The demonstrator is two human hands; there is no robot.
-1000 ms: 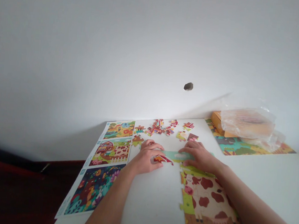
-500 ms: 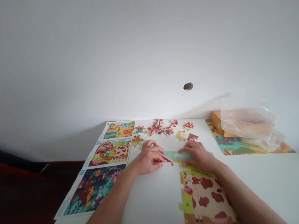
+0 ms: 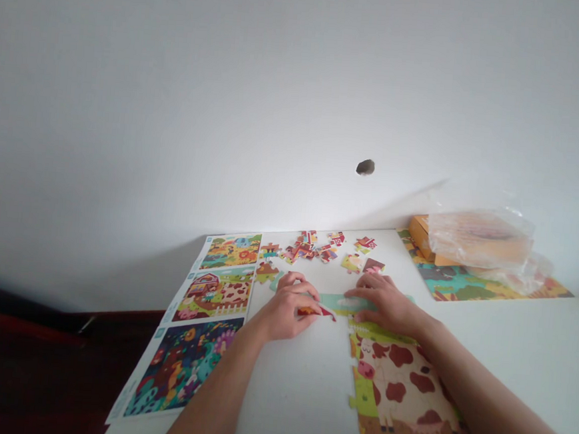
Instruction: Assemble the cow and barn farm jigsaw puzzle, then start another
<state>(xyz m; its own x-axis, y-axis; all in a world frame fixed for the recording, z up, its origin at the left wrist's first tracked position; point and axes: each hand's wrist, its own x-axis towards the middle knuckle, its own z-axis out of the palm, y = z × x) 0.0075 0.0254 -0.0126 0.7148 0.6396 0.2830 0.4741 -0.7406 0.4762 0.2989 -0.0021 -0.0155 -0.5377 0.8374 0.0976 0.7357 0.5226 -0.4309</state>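
Note:
My left hand has its thumb and fingers closed on a red puzzle piece, partly hidden by the fingers, at the lower edge of a pale blue sky strip of the puzzle. Fingers spread, my right hand lies flat on that strip, covering part of it. Below it a joined section with a spotted cow and a white fence reaches toward the bottom edge. Several loose puzzle pieces lie beyond my hands, and a piece with a pig is near my right fingertips.
A sheet with three printed pictures lies along the table's left edge. At the back right, a clear plastic bag sits over an orange box on a colourful picture sheet. A white wall with a hole stands behind the table.
Both hands stay nearly in place. My left hand and the red puzzle piece have shifted very slightly to the right, along with a small shift of the whole view.

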